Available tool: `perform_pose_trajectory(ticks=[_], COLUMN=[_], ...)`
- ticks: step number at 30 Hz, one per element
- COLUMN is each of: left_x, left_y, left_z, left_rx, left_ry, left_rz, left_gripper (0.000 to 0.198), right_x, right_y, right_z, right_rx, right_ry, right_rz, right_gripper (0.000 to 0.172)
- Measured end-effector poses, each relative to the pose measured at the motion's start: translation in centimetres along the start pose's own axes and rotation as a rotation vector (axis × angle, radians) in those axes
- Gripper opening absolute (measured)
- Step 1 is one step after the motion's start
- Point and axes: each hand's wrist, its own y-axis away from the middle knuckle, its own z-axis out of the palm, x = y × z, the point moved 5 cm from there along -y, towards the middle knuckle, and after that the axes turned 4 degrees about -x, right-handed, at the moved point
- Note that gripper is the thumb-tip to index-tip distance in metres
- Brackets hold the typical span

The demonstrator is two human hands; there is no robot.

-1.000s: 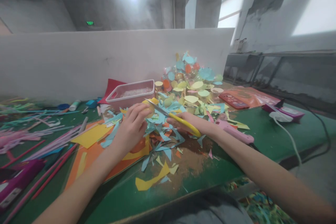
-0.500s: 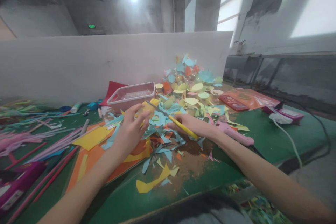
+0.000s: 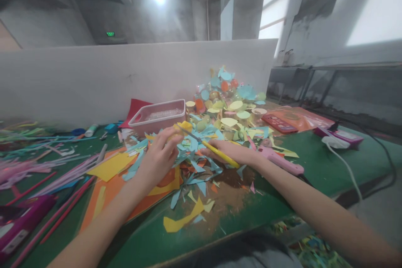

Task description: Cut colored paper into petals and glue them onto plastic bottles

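My left hand [image 3: 161,150] is closed on a piece of yellow paper [image 3: 184,126], whose far edge shows beyond the fingers. In my right hand [image 3: 224,150] is a pair of scissors [image 3: 221,153] with yellow handles. Their blades point up and left and meet the yellow paper close to my left fingertips. Under both hands lies a heap of blue paper scraps [image 3: 199,163], mixed with orange and yellow bits. Orange sheets [image 3: 128,209] with a yellow sheet [image 3: 113,165] on top lie below my left forearm.
Behind my hands stands a pink basket [image 3: 157,113]. Paper discs and clear cups form a pile [image 3: 226,96] against the white partition [image 3: 94,79]. A pink glue gun [image 3: 281,161] and a red phone [image 3: 279,123] lie at right, pipe cleaners [image 3: 72,171] at left.
My left hand has turned slightly, and its fingers are drawn closer around the yellow paper. The scissors have shifted only a little, their tips still at the paper.
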Motion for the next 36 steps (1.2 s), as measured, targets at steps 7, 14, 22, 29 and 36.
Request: perform_pose_trajectory(ticks=[7,14,22,29,36], left_x=[0.4,0.3,0.4,0.4,0.2], left_y=[0.2,0.2,0.0,-0.2,-0.1], left_z=[0.4,0.4,0.2,0.0,0.0], left_rx=[-0.043,-0.042,-0.031,0.005,0.0], left_ry=[0.029,0.046,0.074,0.064,0.084], left_rz=[0.085,0.087,0.077,0.074,0.031], left_gripper=[0.045,0.048,0.045,0.037,0.036], right_x=[0.0,-0.4,-0.8,0.7,1.2], right_y=[-0.2,0.2,0.2,-0.6,-0.6], right_z=[-0.1,-0.6,-0.6,0.0,0.2], right_rx=[0.017,0.059,0.049,0.063,0.079], right_ry=[-0.018,-0.02,-0.06,-0.066,-0.074], right_rz=[-0.041,-0.055,-0.024,0.002,0.001], right_gripper=[0.052,0.059,0.062,0.059,0.063])
